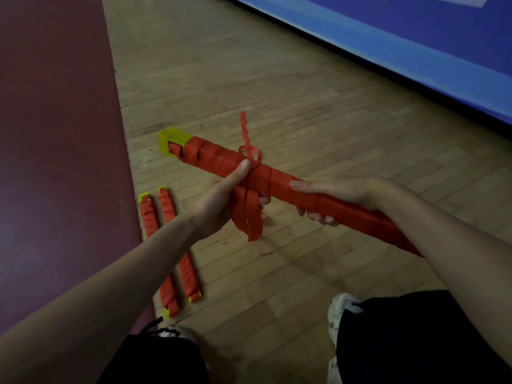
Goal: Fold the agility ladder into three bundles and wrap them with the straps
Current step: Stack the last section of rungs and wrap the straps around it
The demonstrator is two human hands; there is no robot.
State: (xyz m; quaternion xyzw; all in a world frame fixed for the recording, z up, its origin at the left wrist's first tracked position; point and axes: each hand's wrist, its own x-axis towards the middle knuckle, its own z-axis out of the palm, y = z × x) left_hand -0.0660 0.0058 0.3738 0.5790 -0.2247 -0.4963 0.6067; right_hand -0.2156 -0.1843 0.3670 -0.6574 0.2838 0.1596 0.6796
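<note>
I hold a long ladder bundle [216, 159] of yellow rungs wound in red strap, slanting from upper left to lower right above the floor. My left hand [221, 203] grips it near the middle, thumb pressed on a knot of strap [250, 153] whose loose end sticks upward. Loose strap loops [248, 217] hang below that hand. My right hand [332, 198] grips the bundle further right, fingers curled underneath. Two wrapped bundles [149, 214] [188, 270] lie side by side on the floor at lower left, partly hidden by my left forearm.
A dark red mat [55, 162] covers the floor at left, its edge beside the lying bundles. A blue padded wall [388, 51] runs across the upper right. Wooden floor [304, 120] lies between. My shoes [340, 309] and dark shorts are at the bottom.
</note>
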